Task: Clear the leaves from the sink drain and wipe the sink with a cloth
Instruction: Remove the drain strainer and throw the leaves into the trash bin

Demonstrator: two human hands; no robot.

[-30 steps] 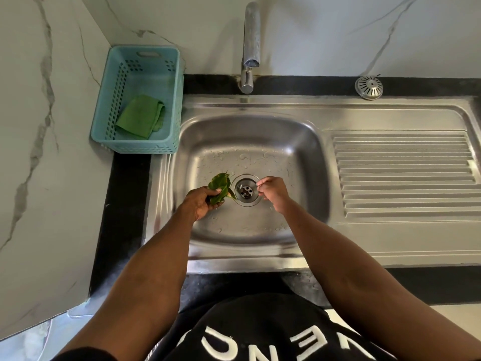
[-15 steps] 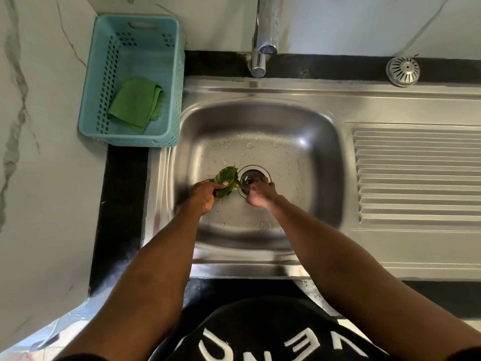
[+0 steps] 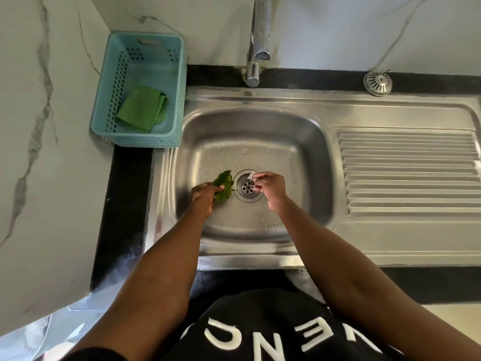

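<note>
In the steel sink (image 3: pixel 307 142), my left hand (image 3: pixel 204 195) grips a bunch of green leaves (image 3: pixel 223 186) just left of the round drain (image 3: pixel 247 189). My right hand (image 3: pixel 270 188) sits at the drain's right edge, its fingertips pinching a small pale scrap (image 3: pixel 251 176) above the rim. The drain holes show bare. A folded green cloth (image 3: pixel 142 108) lies in a light blue basket (image 3: pixel 179 100) on the counter left of the sink.
The tap (image 3: pixel 259 35) hangs over the back of the basin. A ribbed draining board (image 3: pixel 408 173) lies to the right. A metal strainer cap (image 3: pixel 378 83) sits on the black ledge behind it. A marble wall stands on the left.
My right hand went onto the drain and has drawn back to its right edge with a pale scrap in its fingertips. My left hand keeps hold of the leaves.
</note>
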